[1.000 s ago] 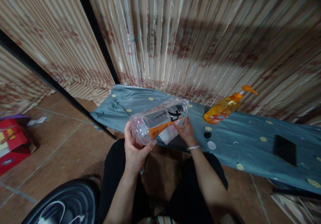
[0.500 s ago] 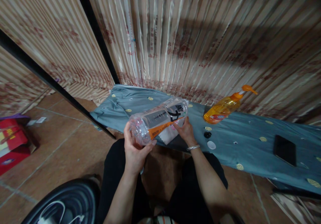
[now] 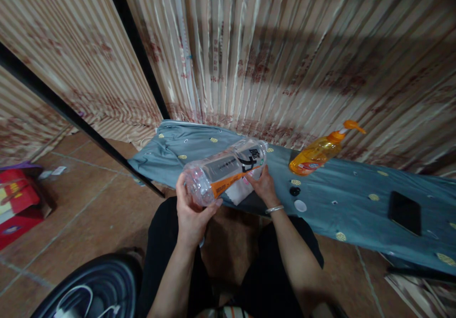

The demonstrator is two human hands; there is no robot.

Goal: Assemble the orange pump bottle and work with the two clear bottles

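My left hand [image 3: 190, 213] grips the bottom end of a clear plastic bottle [image 3: 226, 170], fingers wrapped around its ribbed base, and I hold it lying almost on its side, base toward me and neck pointing away to the right. The bottle hangs in the air over the near edge of the surface [image 3: 356, 199], which is draped in a grey-blue cloth with small yellow motifs. It has an orange, grey and black label around its middle, and through the clear plastic I see no liquid in it. My right hand [image 3: 262, 185] is under the far end of the bottle, fingers bent against the label near the shoulder and touching a white cloth [image 3: 238, 191] that lies on the surface beneath; whether it pinches the cloth or only presses on it I cannot tell. Further right on the surface stands an orange pump bottle [image 3: 318, 153], tilted in my view, its body full of orange liquid. Near it lie a small black cap [image 3: 295, 191] and a white cap [image 3: 300, 206], apart from each other. Well to the right a black phone [image 3: 404, 212] lies flat.
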